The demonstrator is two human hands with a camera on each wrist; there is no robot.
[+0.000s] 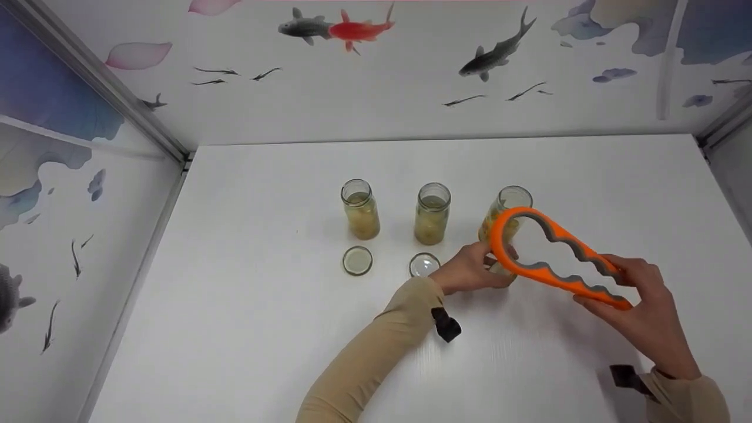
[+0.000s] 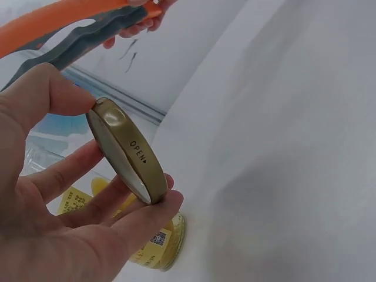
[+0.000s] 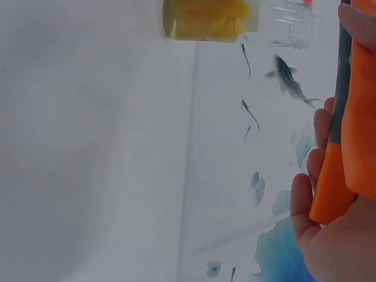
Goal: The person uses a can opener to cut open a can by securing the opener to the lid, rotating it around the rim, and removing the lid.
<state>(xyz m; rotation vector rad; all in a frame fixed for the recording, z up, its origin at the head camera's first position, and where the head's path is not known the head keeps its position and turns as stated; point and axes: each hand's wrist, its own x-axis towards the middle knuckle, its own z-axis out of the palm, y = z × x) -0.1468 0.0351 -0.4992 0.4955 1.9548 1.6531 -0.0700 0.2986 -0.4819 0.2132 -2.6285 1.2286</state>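
My left hand (image 1: 473, 270) pinches a gold-rimmed jar lid (image 2: 132, 153) by its edge, tilted, with "OPEN" printed on its side. In the head view the lid is mostly behind the fingers, just in front of the right-hand jar (image 1: 514, 195). That glass jar is uncapped and holds yellow fruit in liquid; a yellow label (image 2: 154, 249) shows on it in the left wrist view. My right hand (image 1: 646, 311) grips the handle ends of an orange jar opener (image 1: 561, 282) with grey wavy inner edges. Its loop hangs above the left hand, in front of the jar.
Two more uncapped jars of fruit, a left one (image 1: 363, 220) and a middle one (image 1: 432, 223), stand in the same row. One lid (image 1: 357, 261) lies before the left jar, another lid (image 1: 424, 265) before the middle jar. Printed walls (image 1: 399, 88) border the white table (image 1: 252, 317).
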